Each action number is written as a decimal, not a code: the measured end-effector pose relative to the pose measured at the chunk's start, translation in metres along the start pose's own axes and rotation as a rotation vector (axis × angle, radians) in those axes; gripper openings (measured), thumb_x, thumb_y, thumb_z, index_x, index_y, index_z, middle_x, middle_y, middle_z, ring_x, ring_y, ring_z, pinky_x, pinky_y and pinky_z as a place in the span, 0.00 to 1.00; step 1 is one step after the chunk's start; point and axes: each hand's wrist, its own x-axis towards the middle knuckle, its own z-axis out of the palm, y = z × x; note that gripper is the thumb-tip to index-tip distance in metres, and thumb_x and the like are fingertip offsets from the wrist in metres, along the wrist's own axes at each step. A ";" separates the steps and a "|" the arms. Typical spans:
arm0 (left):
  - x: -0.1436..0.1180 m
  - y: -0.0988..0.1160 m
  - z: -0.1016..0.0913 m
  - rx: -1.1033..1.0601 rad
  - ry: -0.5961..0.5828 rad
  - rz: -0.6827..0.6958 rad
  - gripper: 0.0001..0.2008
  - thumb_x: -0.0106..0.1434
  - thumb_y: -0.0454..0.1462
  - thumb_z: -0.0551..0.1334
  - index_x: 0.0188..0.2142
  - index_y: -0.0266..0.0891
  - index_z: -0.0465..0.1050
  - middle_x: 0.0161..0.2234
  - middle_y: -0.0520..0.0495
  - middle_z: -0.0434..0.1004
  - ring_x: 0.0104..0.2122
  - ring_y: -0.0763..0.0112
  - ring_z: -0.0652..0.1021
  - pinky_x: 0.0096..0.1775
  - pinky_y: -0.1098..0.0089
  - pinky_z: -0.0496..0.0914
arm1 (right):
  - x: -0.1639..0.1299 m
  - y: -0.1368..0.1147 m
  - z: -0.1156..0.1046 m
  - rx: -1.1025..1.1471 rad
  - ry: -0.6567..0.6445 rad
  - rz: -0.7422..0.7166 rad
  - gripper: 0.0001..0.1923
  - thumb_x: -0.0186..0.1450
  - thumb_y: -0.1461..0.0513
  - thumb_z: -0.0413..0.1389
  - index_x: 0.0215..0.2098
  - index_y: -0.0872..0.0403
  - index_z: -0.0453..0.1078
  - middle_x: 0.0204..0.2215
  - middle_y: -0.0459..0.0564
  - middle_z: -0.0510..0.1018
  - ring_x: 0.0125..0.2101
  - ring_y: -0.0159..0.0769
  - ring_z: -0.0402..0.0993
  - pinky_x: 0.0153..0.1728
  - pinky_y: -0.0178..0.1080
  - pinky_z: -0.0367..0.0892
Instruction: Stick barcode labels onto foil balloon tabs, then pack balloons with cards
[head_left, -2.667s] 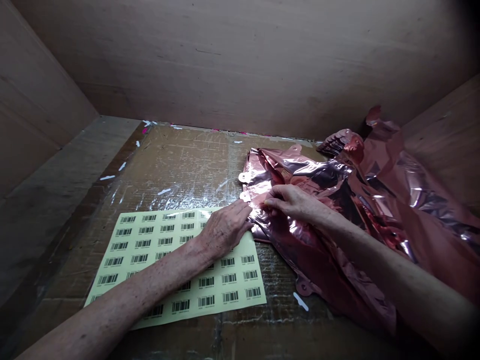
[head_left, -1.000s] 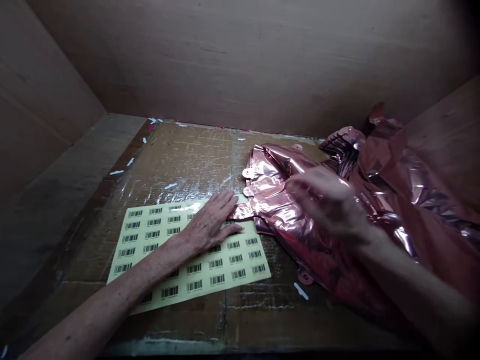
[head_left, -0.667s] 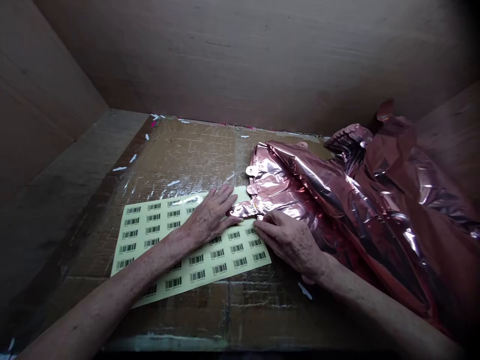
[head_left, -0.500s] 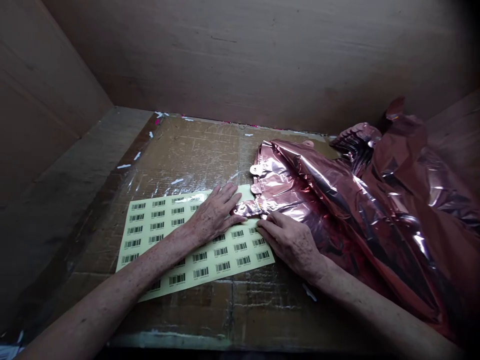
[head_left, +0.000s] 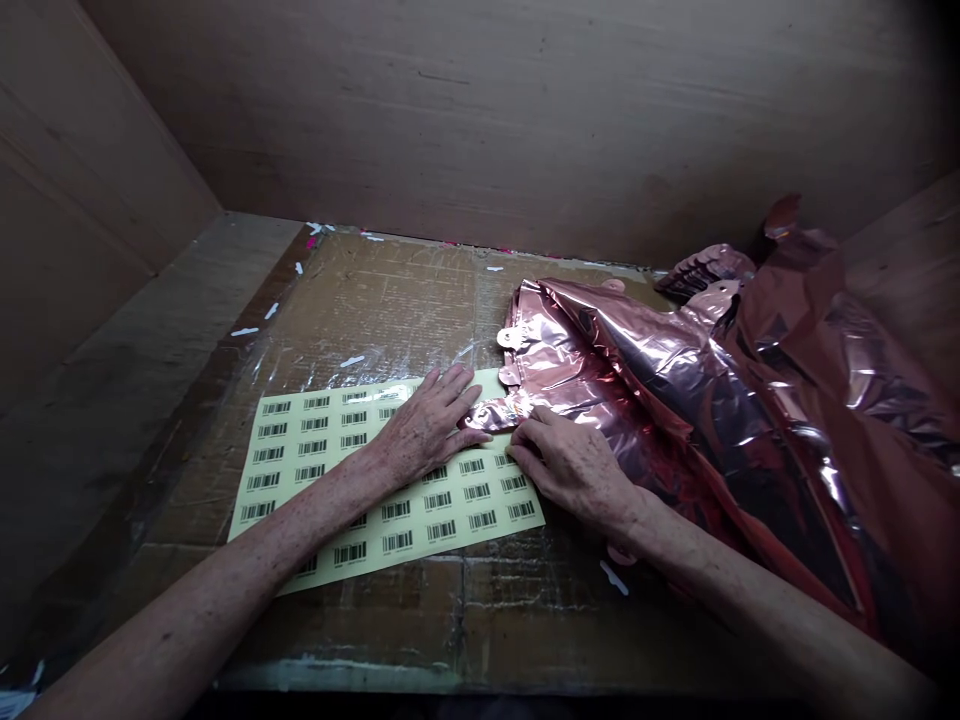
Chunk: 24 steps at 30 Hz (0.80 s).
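My left hand (head_left: pixel 429 420) lies flat and open on a pale yellow sheet of barcode labels (head_left: pixel 397 512). Its fingertips reach the narrow tail of a shiny rose-gold foil balloon (head_left: pixel 592 390). That tail rests on top of the sheet, between my two hands. My right hand (head_left: pixel 570 465) is closed at the sheet's right end, beside the base of the tail. Its thumb and fingertips are bent together over the labels. Whatever they pinch is hidden beneath them.
More rose-gold foil (head_left: pixel 795 330) is heaped on the right, partly under my right forearm. Brown cardboard (head_left: pixel 390 300) covered in clear tape forms the work surface. Small white scraps (head_left: pixel 352 361) are scattered over it. A wooden panel (head_left: pixel 480 120) rises behind, with others at the sides.
My right hand has shifted slightly, its fingers drawn closer together near the tail. The foil on the right has moved and folded over a little. My left hand stays in place.
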 end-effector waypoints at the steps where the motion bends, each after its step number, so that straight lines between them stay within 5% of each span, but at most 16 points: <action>1: 0.000 0.000 0.000 0.002 -0.001 0.001 0.27 0.71 0.52 0.53 0.57 0.32 0.63 0.61 0.31 0.65 0.65 0.47 0.62 0.63 0.45 0.59 | 0.000 0.001 -0.001 0.043 -0.002 0.003 0.06 0.70 0.61 0.52 0.36 0.53 0.69 0.35 0.48 0.73 0.31 0.35 0.69 0.31 0.37 0.58; 12: 0.000 0.000 -0.010 -0.047 -0.057 -0.026 0.28 0.72 0.53 0.47 0.57 0.33 0.64 0.63 0.31 0.63 0.66 0.48 0.59 0.65 0.45 0.57 | 0.010 0.025 -0.049 0.429 0.037 0.044 0.12 0.72 0.57 0.50 0.32 0.52 0.68 0.28 0.47 0.74 0.29 0.35 0.69 0.32 0.39 0.63; 18: 0.002 0.000 -0.006 -0.051 -0.044 -0.041 0.28 0.72 0.53 0.51 0.59 0.33 0.62 0.64 0.30 0.61 0.67 0.48 0.59 0.65 0.44 0.56 | 0.005 0.009 -0.019 0.084 0.005 -0.022 0.08 0.69 0.57 0.57 0.39 0.52 0.76 0.36 0.50 0.73 0.32 0.35 0.70 0.32 0.38 0.61; 24: 0.002 -0.002 -0.002 -0.049 -0.021 -0.019 0.27 0.71 0.52 0.52 0.58 0.34 0.62 0.63 0.30 0.63 0.66 0.48 0.60 0.64 0.44 0.57 | 0.003 -0.005 -0.001 -0.041 -0.031 0.029 0.09 0.71 0.60 0.52 0.37 0.54 0.73 0.36 0.51 0.72 0.32 0.35 0.69 0.30 0.37 0.58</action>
